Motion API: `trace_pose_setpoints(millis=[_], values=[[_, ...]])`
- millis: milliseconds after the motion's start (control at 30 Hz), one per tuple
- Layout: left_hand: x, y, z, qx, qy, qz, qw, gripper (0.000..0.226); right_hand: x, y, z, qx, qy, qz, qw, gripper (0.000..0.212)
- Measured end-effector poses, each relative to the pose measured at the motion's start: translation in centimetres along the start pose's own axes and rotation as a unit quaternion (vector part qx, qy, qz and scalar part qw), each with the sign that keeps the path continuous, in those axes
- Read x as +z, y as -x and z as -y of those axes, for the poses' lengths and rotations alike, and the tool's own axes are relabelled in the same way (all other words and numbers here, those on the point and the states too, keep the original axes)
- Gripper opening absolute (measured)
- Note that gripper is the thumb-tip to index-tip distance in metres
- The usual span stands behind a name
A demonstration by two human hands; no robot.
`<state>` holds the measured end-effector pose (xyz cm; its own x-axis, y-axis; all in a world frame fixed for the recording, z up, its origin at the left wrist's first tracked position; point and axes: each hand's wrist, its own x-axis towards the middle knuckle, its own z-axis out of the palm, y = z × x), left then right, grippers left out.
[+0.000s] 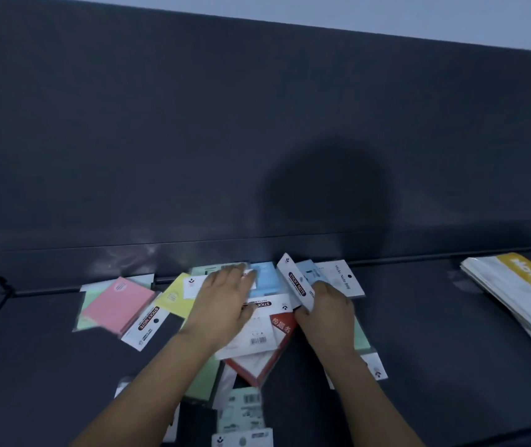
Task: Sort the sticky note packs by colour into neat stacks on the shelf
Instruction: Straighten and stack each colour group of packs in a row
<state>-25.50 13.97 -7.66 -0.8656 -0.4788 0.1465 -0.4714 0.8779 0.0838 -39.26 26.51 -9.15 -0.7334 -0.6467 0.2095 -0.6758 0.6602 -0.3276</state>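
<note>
At centre left, a pink pack (118,304) and a yellow pack (173,295) overlap on the dark shelf (435,324). The left hand (225,301) lies flat, fingers straight, on the jumbled sticky note packs (257,335) at centre. Just right of it, the right hand (327,306) pinches a tilted white-headed pack (294,282); striped bags (522,298) lie far right.

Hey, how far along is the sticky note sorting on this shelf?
Done: nothing yet. The pink pack, yellow pack, green pack and red pack lie overlapping in one mixed pile on the shelf. In hand: the right hand holds a blue pack tilted up, and the left hand rests flat on the pile. Left: every colour stack.
</note>
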Motion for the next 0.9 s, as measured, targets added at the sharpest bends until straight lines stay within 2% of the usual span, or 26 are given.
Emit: trace_pose_setpoints(millis=[100, 167, 233, 267, 333, 433, 500, 567, 667, 733, 800, 833, 867, 900], values=[[-0.1, -1.3, -0.8, 0.048, -0.013, 0.029, 0.998, 0.065, -0.4, -0.3, 0.4, 0.000, -0.022, -0.017, 1.000, 0.026], [-0.1, -2.2, -1.4, 0.023, -0.041, 0.060, 0.997, 0.077, -1.0, -0.3, 0.5, 0.009, -0.048, -0.035, 0.998, 0.024], [-0.1, -2.9, -1.9, -0.001, -0.092, 0.072, 0.993, 0.080, -1.7, -0.3, 0.3, 0.008, -0.073, -0.071, 0.995, 0.014], [-0.2, -3.1, -2.3, -0.003, -0.111, 0.064, 0.992, 0.075, -2.2, -0.2, 0.2, 0.010, -0.093, -0.093, 0.991, 0.005], [-0.3, -3.3, -2.7, 0.009, -0.131, 0.027, 0.991, 0.057, -3.0, -0.1, 0.0, 0.031, -0.167, -0.146, 0.975, 0.014], [-0.3, -3.3, -2.8, 0.015, -0.165, -0.006, 0.986, 0.039, -3.9, 0.0, -0.7, 0.087, -0.333, -0.201, 0.917, 0.023], [-0.4, -3.3, -2.7, 0.007, -0.199, -0.002, 0.980, 0.036, -4.0, 0.3, -1.1, 0.097, -0.379, -0.176, 0.903, 0.020], [-0.8, -3.3, -2.8, -0.006, -0.217, -0.001, 0.976, 0.036, -3.6, 0.8, -1.4, 0.086, -0.377, -0.106, 0.916, 0.010], [-1.9, -3.0, -2.7, -0.027, -0.193, -0.039, 0.980, 0.035, -3.0, 1.6, -2.1, 0.081, -0.386, 0.001, 0.919, 0.023], [-3.1, -2.7, -2.4, -0.045, -0.097, -0.128, 0.986, 0.031, -3.0, 2.1, -2.3, 0.087, -0.387, -0.005, 0.918, 0.017], [-4.6, -1.8, -2.5, -0.069, 0.106, -0.236, 0.963, 0.021, -3.2, 2.6, -2.6, 0.095, -0.408, -0.063, 0.906, 0.036], [-5.5, -1.2, -2.7, -0.092, 0.242, -0.263, 0.929, 0.018, -3.5, 2.9, -2.5, 0.096, -0.431, -0.094, 0.892, 0.041], [-6.4, -0.4, -2.9, -0.122, 0.391, -0.261, 0.874, 0.016, -4.0, 3.2, -2.2, 0.094, -0.452, -0.117, 0.879, 0.041], [-7.3, 0.5, -3.2, -0.154, 0.532, -0.249, 0.795, 0.015, -4.5, 3.4, -1.9, 0.090, -0.475, -0.128, 0.866, 0.039]])
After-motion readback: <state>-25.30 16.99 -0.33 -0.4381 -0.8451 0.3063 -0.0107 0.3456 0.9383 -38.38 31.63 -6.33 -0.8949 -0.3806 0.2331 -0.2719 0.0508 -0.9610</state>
